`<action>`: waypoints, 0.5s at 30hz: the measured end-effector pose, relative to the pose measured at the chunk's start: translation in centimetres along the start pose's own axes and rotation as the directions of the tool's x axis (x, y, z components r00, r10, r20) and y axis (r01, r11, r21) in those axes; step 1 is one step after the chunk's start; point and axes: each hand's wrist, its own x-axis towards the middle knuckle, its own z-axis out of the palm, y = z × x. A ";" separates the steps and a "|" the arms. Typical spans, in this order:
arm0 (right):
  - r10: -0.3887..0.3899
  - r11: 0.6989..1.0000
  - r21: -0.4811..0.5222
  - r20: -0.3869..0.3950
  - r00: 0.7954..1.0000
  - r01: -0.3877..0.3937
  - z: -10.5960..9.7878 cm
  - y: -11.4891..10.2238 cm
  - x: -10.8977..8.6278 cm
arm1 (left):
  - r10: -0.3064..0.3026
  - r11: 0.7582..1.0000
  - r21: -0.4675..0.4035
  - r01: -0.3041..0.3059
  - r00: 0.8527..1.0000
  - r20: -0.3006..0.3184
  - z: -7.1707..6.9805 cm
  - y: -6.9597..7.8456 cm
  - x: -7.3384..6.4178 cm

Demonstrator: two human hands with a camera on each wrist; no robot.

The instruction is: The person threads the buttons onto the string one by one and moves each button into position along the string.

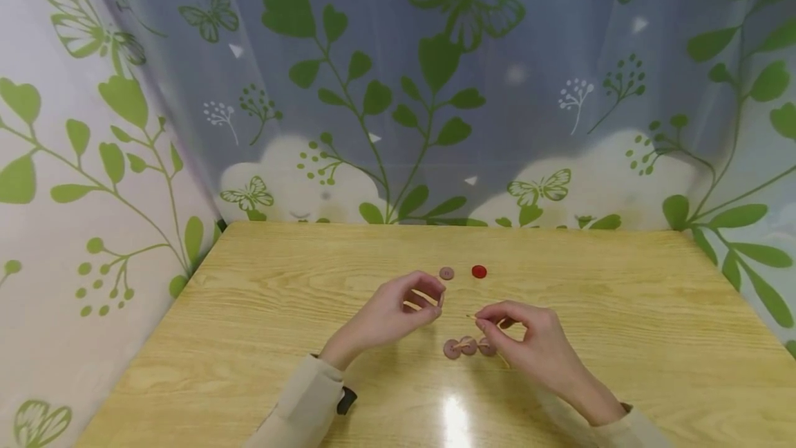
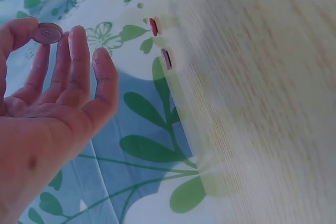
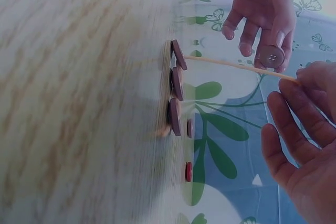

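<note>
My left hand (image 1: pixel 398 306) pinches a mauve four-hole button (image 2: pixel 48 33) between thumb and fingertip, above the wooden table. Across from it, my right hand (image 1: pixel 537 337) holds an orange-yellow cord (image 3: pixel 231 65) between thumb and index finger, with a short tip poking out toward the left hand. The cord runs down to three mauve buttons (image 1: pixel 452 349) strung on it, which lie in a row on the table just below the hands. In the right wrist view, the held button (image 3: pixel 272 56) is close to the cord's pinched end.
Beyond the hands, a loose mauve button (image 1: pixel 446 273) and a red button (image 1: pixel 479 272) lie side by side on the table (image 1: pixel 280 268). A leaf-patterned curtain (image 1: pixel 373 88) hangs along the table's back edge and sides. A dark band (image 1: pixel 347 400) shows at the left sleeve.
</note>
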 end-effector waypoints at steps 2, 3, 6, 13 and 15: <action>-0.011 1.000 0.000 -0.001 1.000 0.011 0.0 0.0 0.1 | 0.005 1.000 -0.011 -0.005 1.000 0.004 0.0 0.0 -0.1; -0.018 1.000 0.001 -0.001 1.000 0.018 0.0 0.0 0.1 | 0.005 1.000 -0.017 -0.005 1.000 0.006 0.1 0.0 -0.2; -0.035 0.999 0.008 -0.002 0.999 0.035 0.1 0.0 0.2 | 0.007 1.000 -0.027 -0.007 1.000 0.011 0.1 0.1 -0.5; -0.070 0.997 0.017 -0.015 0.997 0.070 0.3 -0.1 0.1 | 0.013 0.998 -0.054 -0.011 0.999 0.029 0.6 0.5 -0.9; -0.068 0.998 0.016 -0.011 0.998 0.068 0.4 -0.1 0.1 | 0.014 0.998 -0.063 -0.011 0.999 0.035 0.8 0.6 -1.0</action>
